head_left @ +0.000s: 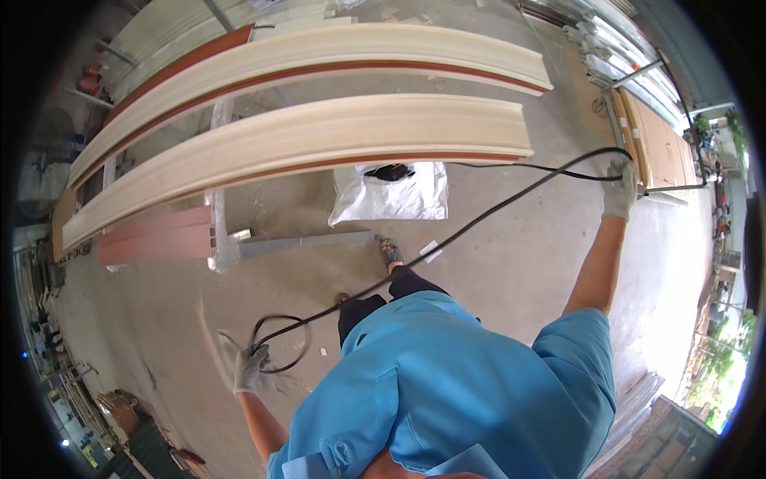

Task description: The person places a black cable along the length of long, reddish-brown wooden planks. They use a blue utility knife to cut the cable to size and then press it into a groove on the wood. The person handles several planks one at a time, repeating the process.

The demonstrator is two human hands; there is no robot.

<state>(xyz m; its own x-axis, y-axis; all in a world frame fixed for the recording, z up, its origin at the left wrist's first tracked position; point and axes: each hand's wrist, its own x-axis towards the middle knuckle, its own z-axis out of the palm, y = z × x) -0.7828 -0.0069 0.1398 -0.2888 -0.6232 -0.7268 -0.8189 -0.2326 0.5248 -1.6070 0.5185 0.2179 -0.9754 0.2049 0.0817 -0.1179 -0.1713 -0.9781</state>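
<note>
A long black cable [472, 223] stretches diagonally in front of my body. Its lower left part is gripped in my left hand [249, 370], closed in a whitish glove, with a loose loop hanging beside it. Far out to the right, my gloved right hand [619, 193] is closed around the same cable where it bends back. From there a second stretch runs left to the near edge of a cream moulded profile [319, 128]. Where it goes behind that profile is hidden.
Another long cream profile [319, 52] lies parallel behind the near one, both on a rack with wrapped legs [221, 231]. Under them a white sack [388, 199] rests on the floor. A grey bar [307, 243] extends near my foot. Brown cardboard packs [658, 148] stand at right.
</note>
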